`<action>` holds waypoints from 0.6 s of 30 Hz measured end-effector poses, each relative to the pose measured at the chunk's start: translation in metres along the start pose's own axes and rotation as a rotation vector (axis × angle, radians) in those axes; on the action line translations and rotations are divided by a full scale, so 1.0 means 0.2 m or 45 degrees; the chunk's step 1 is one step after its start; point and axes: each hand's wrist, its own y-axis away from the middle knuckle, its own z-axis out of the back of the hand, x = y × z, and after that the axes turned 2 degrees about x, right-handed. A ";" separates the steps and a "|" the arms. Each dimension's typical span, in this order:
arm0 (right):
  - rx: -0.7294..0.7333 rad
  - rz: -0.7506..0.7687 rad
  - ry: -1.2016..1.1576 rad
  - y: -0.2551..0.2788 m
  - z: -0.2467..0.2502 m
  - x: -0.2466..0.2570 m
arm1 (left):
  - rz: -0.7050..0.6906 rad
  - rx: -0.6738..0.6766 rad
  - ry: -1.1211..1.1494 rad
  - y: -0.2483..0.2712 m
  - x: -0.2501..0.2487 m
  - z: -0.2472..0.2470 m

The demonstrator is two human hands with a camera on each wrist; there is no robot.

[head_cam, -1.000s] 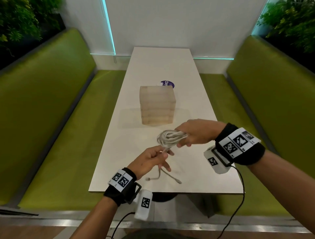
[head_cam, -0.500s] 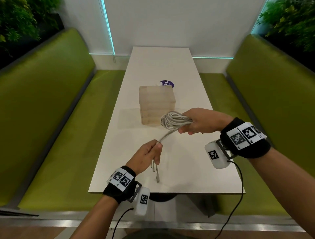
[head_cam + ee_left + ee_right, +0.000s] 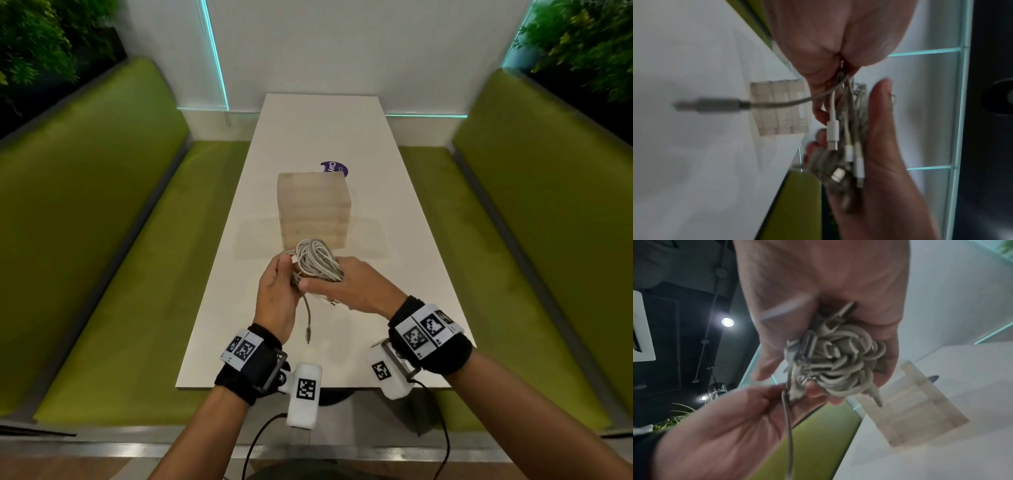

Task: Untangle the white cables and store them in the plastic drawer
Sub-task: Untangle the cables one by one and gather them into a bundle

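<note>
My hands have closed together: right hand (image 3: 346,287) clutching the coiled white cables (image 3: 317,262), left hand (image 3: 277,294) pinching a trailing end, the plastic drawer (image 3: 313,209) just beyond them.

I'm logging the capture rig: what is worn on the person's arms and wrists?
Both forearms are bare. Each wrist has a black fabric wristband topped with white square-code marker tags, and beneath it a white box-shaped camera unit bearing one such code, trailing a thin black cable.

Head view looks down; both wrist views closely share the cables (image 3: 846,146)
</note>
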 end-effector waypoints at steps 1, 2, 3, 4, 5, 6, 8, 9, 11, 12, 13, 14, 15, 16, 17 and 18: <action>0.010 -0.015 0.001 0.00 -0.02 -0.01 | 0.022 -0.014 0.024 0.00 0.00 0.00; 0.008 -0.029 0.025 -0.01 -0.04 -0.01 | 0.057 -0.025 0.069 0.01 0.00 -0.01; 0.003 -0.042 0.051 -0.01 -0.05 -0.02 | 0.092 -0.029 0.128 0.01 0.00 -0.01; -0.005 -0.054 0.059 -0.02 -0.06 -0.03 | 0.121 -0.036 0.190 0.02 0.00 -0.02; -0.016 -0.060 0.052 -0.02 -0.07 -0.03 | 0.141 -0.049 0.236 0.02 0.00 -0.02; -0.033 -0.059 0.038 -0.02 -0.07 -0.03 | 0.150 -0.065 0.263 0.02 0.01 -0.03; -0.063 -0.060 0.001 -0.02 -0.09 -0.02 | 0.154 -0.040 0.245 0.02 0.00 -0.03; -0.060 -0.066 -0.027 -0.02 -0.10 -0.02 | 0.161 0.009 0.202 0.03 -0.01 -0.02; -0.012 -0.080 -0.063 -0.01 -0.12 -0.02 | 0.182 0.129 0.132 0.04 -0.03 -0.02; 0.017 -0.085 -0.054 -0.01 -0.12 -0.02 | 0.181 0.176 0.117 0.04 -0.05 -0.01; 0.046 -0.081 -0.025 -0.01 -0.13 -0.01 | 0.165 0.185 0.096 0.05 -0.06 -0.01; 0.076 -0.066 0.011 -0.01 -0.13 -0.01 | 0.144 0.164 0.077 0.05 -0.06 0.00; 0.107 -0.053 0.035 -0.01 -0.14 -0.01 | 0.121 0.128 0.058 0.04 -0.05 0.01; 0.142 -0.052 0.047 -0.01 -0.14 0.00 | 0.092 0.083 0.050 0.04 -0.05 0.01; 0.175 -0.060 0.064 0.00 -0.14 0.00 | 0.065 0.042 0.045 0.05 -0.05 0.00; 0.208 -0.070 0.080 0.00 -0.13 0.00 | 0.049 0.011 0.049 0.05 -0.06 -0.02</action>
